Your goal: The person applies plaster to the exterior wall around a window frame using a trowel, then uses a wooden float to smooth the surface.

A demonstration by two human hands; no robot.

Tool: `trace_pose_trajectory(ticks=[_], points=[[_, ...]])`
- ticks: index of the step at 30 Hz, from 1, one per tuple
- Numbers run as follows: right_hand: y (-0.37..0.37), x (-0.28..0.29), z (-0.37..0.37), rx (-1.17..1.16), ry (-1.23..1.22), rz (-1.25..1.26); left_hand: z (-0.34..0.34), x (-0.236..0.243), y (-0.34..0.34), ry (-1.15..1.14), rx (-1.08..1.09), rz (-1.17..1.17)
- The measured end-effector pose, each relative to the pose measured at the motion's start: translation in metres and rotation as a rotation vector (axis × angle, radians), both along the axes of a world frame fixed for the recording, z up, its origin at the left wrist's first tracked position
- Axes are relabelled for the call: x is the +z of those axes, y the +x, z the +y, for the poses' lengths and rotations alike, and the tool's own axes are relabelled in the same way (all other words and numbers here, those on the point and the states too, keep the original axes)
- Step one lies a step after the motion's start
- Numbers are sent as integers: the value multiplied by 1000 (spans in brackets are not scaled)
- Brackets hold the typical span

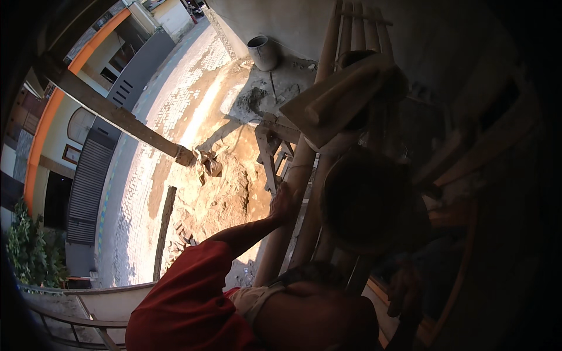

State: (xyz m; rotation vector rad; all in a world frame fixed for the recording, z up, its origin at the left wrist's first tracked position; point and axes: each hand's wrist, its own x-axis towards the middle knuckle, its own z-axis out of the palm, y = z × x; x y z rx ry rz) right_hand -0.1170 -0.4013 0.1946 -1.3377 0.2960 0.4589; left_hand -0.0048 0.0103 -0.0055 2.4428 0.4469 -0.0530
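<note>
My left arm, in a red sleeve, reaches forward, and my left hand [285,203] grips the outer bamboo pole [300,169] of a raised platform. Low on the right, in deep shadow, is my right hand [405,291]; its fingers look loosely bent and apart, and I see nothing in them. A dark round bucket [366,202] stands on the poles between my hands, its contents too dark to make out. Beyond it a wooden plastering float [333,105] with a handle block lies tilted over a second bucket [393,82]. My bare knee [316,310] shows at the bottom.
Below on the left lie a sunlit sand heap [228,190] and a paved lane [158,117]. A grey bucket [263,54] stands by the wall [293,26] near wet mortar [257,100]. A wooden post [123,117] slants across the left. Timber pieces [462,158] crowd the dark right side.
</note>
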Motion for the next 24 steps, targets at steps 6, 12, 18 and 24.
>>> trace_pose_trajectory(ticks=[6, 12, 18, 24], points=[[-8, -57, -61, 165, -410, -611, -19, 12, 15, 17, -15, 8], [0, -10, -12, 11, -204, -101, -4, 18, 2, 25, 19, 72], [-3, -23, -14, 167, -1065, -735, -22, 24, 9, 41, 12, 126], [-32, -52, 28, 180, -1181, -754, -13, 12, 8, 61, 2, 52]])
